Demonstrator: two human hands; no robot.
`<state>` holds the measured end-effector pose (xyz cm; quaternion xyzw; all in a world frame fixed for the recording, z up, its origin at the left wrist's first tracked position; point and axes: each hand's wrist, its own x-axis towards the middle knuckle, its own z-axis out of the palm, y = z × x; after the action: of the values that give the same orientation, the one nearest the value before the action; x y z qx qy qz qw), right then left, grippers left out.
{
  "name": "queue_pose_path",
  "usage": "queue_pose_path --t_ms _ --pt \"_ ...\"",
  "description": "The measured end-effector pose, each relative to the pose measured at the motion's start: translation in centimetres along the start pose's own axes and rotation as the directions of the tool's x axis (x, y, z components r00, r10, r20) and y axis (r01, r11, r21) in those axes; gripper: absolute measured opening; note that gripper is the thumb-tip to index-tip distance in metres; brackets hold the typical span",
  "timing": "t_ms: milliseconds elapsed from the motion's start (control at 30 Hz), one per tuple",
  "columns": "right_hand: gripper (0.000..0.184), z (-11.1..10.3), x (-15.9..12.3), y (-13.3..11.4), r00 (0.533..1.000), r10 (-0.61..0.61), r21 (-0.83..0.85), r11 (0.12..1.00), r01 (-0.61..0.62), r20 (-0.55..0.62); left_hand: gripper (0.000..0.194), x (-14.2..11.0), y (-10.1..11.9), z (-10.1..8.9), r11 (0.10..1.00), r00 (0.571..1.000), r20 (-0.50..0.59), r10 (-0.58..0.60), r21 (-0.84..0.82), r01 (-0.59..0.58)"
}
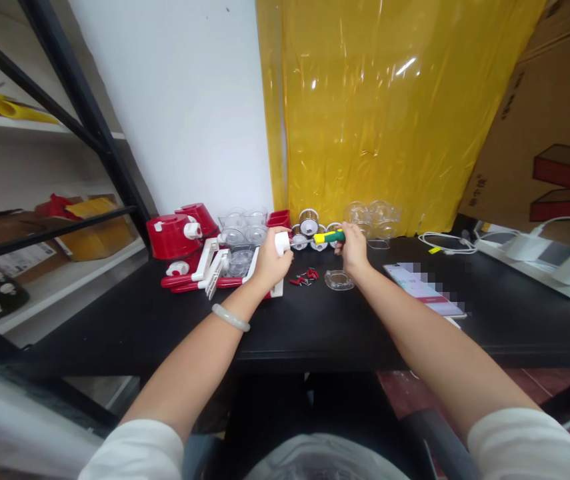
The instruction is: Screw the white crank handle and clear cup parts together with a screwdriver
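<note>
My left hand (271, 263) is closed round a white plastic part (281, 243) and holds it upright over the black table (315, 320). My right hand (352, 250) grips a green and yellow screwdriver (329, 236), whose tip points left at the white part. A small heap of red pieces (305, 277) lies on the table between my hands. A clear plastic lid (339, 280) rests just below my right wrist. A pale bangle (231, 317) circles my left wrist.
Red and white plastic parts (185, 240) and clear cups (242, 230) sit at the back left. Metal-cored clear spools (309, 230) and clear shells (372, 217) stand by the yellow sheet (389, 113). A phone (422, 290), white cables and chargers (519, 250) lie right. Shelving (39, 233) stands left.
</note>
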<state>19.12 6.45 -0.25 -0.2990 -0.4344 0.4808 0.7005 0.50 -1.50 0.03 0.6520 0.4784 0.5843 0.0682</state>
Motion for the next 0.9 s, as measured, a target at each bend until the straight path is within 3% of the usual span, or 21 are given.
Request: queue_pose_path --t_ms 333,533,633,767,900 --pt "0.048 0.09 -0.37 0.25 1.000 -0.002 -0.096 0.995 0.003 0.011 0.052 -0.09 0.27 0.02 0.998 0.999 -0.014 0.036 -0.044 -0.036" --pt "0.028 0.36 -0.38 -0.33 0.987 0.162 -0.007 0.987 -0.162 -0.012 0.052 -0.01 0.09 0.06 0.998 0.998 -0.015 0.060 -0.034 -0.060" --pt "0.021 0.33 -0.31 -0.46 0.992 0.129 0.060 0.990 -0.128 -0.003 0.052 -0.02 0.16 0.02 0.999 0.999 -0.020 0.051 -0.004 -0.051" --pt "0.016 0.18 -0.16 -0.18 0.998 0.067 0.029 0.997 -0.066 -0.018 0.050 -0.10 0.37 -0.06 0.999 0.999 -0.012 0.045 0.027 -0.045" --pt "0.025 0.11 0.05 0.27 0.999 0.049 -0.006 0.999 -0.049 -0.008 0.051 -0.13 0.52 -0.06 0.998 0.998 -0.019 0.053 0.021 -0.052"
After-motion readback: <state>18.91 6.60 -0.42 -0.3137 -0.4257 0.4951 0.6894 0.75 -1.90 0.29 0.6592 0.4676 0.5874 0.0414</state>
